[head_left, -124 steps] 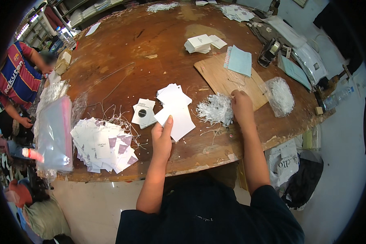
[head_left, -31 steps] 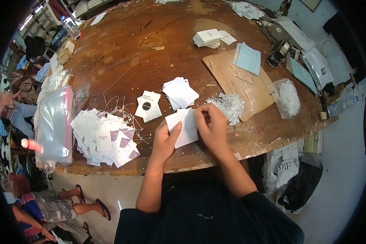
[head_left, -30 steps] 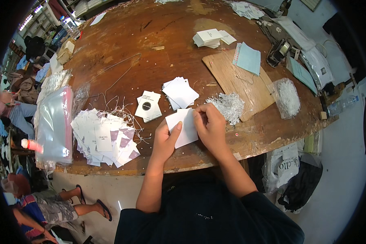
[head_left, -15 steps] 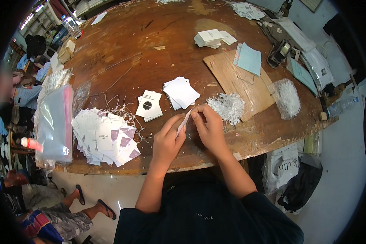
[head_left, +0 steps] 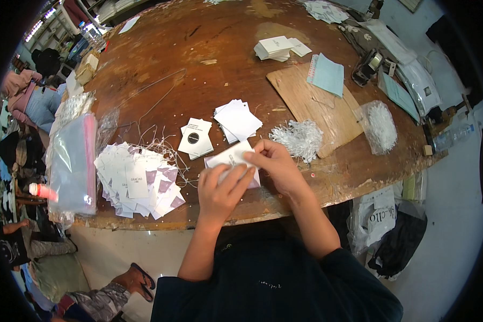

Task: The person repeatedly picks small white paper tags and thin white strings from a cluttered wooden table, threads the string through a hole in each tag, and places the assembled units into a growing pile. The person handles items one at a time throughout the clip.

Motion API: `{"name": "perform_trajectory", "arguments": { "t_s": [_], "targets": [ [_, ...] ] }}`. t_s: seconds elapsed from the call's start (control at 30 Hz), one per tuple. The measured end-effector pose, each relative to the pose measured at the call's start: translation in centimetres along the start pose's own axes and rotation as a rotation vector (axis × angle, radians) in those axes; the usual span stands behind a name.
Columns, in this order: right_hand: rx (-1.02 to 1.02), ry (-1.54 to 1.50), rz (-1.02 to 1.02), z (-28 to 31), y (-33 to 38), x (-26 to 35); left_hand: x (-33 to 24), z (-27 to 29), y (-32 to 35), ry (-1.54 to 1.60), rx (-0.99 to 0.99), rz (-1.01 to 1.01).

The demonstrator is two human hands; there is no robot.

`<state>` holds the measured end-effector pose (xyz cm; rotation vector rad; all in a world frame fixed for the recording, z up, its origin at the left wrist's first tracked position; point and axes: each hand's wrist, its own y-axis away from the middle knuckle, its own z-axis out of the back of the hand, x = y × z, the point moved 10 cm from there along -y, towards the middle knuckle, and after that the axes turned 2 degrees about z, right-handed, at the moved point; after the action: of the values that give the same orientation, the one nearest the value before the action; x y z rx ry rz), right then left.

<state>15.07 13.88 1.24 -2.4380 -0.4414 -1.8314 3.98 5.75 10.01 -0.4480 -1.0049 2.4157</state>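
White printed card tags (head_left: pixel 228 157), with a pale purple edge showing under the top one, lie flat between my two hands above the table's near edge. My left hand (head_left: pixel 220 196) grips them from the lower left, its fingers bent across the top face. At their right end, my right hand (head_left: pixel 276 163) pinches the corner between thumb and fingers. Just beyond is a stack of blank white cards (head_left: pixel 239 121), and to its left a small stack of cards with a black round mark (head_left: pixel 194 138). A bunch of white strings (head_left: pixel 298 140) sits right of my right hand.
Strung white and purple tags (head_left: pixel 139 182) pile up at left, beside clear plastic bags (head_left: pixel 74 166). To the right are a wooden board (head_left: pixel 338 115), a light-blue notebook (head_left: pixel 327 76) and bagged string (head_left: pixel 380 129). Another card stack (head_left: pixel 273 48) stands farther back. People are beyond the left edge.
The card held edge-on has turned flat, its printed face now showing with purple beneath. My left fingers have moved over the top. At left, the people have shifted.
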Motion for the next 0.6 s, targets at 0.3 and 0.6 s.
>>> {"name": "perform_trajectory", "arguments": {
  "t_s": [0.3,0.6],
  "targets": [
    [-0.315,0.769,0.36,3.2,-4.0,5.9,10.7,7.3,5.4,-0.359,-0.012,0.232],
    [-0.34,1.414,0.487,-0.5,-3.7,3.7,14.6,8.3,4.9,-0.365,-0.089,0.626]
  ]
}}
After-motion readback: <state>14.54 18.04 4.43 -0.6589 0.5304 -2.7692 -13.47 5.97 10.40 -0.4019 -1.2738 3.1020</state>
